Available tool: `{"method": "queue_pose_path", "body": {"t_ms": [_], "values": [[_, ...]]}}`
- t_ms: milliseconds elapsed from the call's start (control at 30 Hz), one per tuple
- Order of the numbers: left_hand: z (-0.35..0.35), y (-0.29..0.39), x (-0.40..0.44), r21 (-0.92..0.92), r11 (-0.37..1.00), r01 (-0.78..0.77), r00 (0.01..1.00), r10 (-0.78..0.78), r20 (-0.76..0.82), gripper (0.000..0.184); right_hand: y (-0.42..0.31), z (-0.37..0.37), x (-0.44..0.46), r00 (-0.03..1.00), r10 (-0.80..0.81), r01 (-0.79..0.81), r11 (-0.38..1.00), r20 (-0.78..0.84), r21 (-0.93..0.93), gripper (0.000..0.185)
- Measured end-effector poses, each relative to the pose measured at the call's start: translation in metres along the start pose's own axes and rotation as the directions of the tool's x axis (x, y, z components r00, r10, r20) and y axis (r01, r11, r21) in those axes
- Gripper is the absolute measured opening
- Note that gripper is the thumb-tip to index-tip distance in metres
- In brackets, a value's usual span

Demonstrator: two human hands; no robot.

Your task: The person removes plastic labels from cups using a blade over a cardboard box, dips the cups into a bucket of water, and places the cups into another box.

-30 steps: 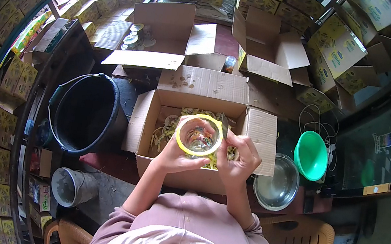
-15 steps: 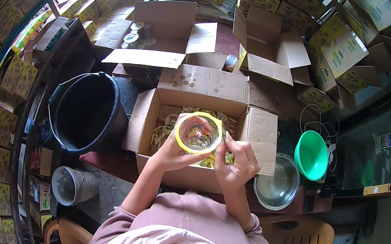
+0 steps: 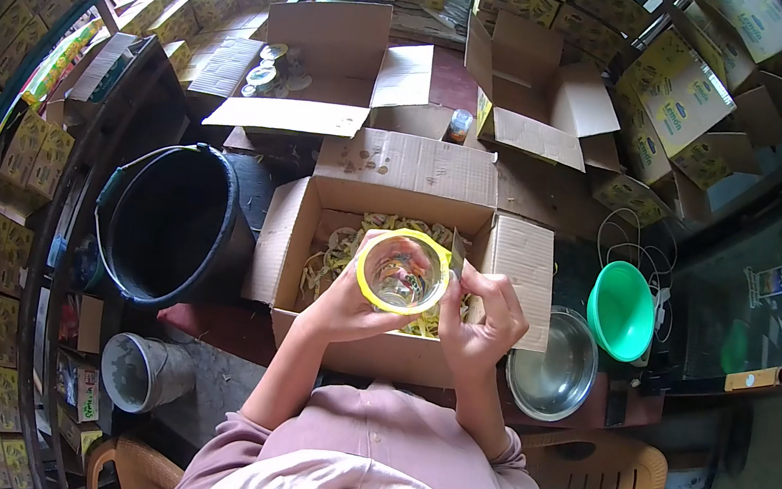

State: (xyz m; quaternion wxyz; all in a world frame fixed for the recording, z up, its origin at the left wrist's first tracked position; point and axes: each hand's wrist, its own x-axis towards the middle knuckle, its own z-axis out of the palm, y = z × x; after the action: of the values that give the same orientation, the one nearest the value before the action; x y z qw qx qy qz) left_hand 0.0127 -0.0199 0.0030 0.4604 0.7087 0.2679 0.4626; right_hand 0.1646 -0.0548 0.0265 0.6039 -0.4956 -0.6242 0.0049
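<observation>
Your left hand (image 3: pixel 338 306) is curled around a clear cup (image 3: pixel 404 275), which sits in your grasp with its mouth turned up towards your face. The thumb lies along the near side of the cup, and the other fingers go round its left and far sides. A yellow band (image 3: pixel 409 233) runs round the rim. Inside the cup you can see patches of colour, but too small to make out.

Your right hand (image 3: pixel 486 321) is just to the right of the cup, thumb and forefinger pinching a thin blade (image 3: pixel 458 248) that stands up beside the band's right edge. You cannot tell from here whether the blade touches the band. The remaining fingers of that hand are bent.

Both hands are above an open cardboard box (image 3: pixel 410 167), its flaps folded outwards, and yellow strips (image 3: pixel 420 327) lie in it below the cup. To the left of the box stands a black bucket (image 3: pixel 169 230), with a smaller grey bucket (image 3: pixel 129 370) nearer you. To the right, near the box, are a metal bowl (image 3: pixel 551 370) and a green bowl (image 3: pixel 621 309), the green one farther from you.
</observation>
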Motion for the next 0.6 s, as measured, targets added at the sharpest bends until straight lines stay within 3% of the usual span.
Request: {"method": "queue_pose_path", "body": {"t_ms": [600], "values": [[0.0019,-0.0018,-0.0011,-0.168,0.983,0.076,0.995,-0.065,0.071,0.060,0.0035,0.0007,-0.0007,0.999,-0.011,0.010,1.000,0.033,0.016,0.026]]}}
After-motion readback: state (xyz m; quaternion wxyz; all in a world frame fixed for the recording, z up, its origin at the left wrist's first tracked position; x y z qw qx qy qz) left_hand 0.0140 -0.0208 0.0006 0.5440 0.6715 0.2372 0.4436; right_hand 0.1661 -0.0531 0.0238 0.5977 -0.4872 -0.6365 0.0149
